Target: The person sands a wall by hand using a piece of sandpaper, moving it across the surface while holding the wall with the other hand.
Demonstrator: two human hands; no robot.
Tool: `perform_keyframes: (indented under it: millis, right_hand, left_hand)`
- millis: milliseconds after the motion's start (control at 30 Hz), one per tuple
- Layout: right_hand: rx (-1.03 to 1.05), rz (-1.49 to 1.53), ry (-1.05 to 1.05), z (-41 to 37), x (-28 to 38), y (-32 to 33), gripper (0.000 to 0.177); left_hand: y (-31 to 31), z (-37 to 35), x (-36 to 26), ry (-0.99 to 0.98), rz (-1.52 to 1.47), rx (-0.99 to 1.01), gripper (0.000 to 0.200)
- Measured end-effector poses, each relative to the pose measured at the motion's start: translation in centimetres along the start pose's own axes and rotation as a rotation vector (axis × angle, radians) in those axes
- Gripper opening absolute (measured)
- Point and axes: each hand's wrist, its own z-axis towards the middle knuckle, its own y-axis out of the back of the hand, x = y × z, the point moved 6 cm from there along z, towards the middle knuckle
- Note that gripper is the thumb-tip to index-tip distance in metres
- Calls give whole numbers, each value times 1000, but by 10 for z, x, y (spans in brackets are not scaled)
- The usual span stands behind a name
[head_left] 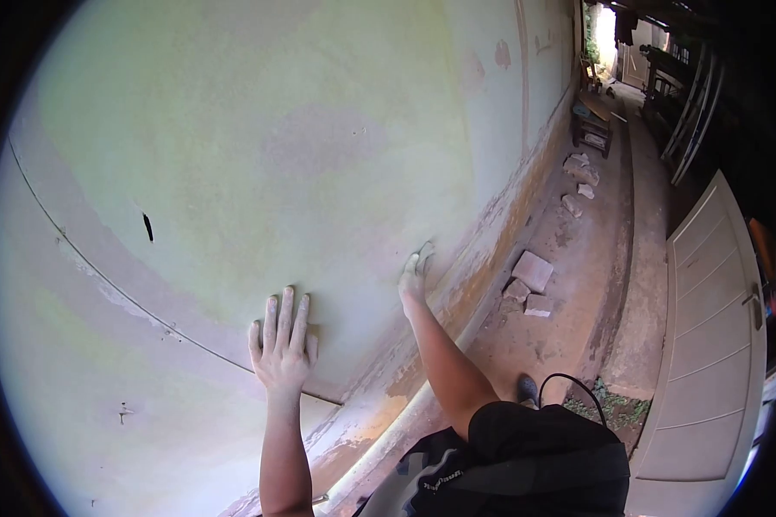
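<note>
My left hand [282, 353] lies flat against a pale green and grey wall [259, 198], its fingers stretched upward and apart. Whitish dust coats the fingers. Close beside it, a thin dark seam [190, 340] curves across the wall and passes behind the hand. Farther right, my right hand [415, 277] touches the same wall low down, near the worn band at its base. Its dusty fingers are extended, and I see nothing in them.
A narrow dark slot [148, 227] pierces the wall at left. Broken slabs [533, 271] and rubble [581, 168] lie on the concrete floor along it. A pale panelled door [707, 345] leans at right. Farther back stands a small wooden stand [591, 129].
</note>
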Motion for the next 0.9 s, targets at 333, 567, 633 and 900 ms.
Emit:
perform_keyframes:
  millis: [333, 567, 633, 900]
  right_hand:
    - [257, -332, 630, -110, 76, -47, 69]
    - [40, -131, 216, -28, 95, -20, 69]
    - [107, -169, 354, -62, 122, -36, 68]
    - [210, -477, 589, -83, 110, -18, 56]
  left_hand:
    - [11, -5, 3, 47, -83, -7, 55]
    - [12, -28, 3, 190, -208, 214, 76]
    - [11, -29, 1, 236, -197, 213, 74]
    - [-1, -32, -2, 320, -153, 288, 73]
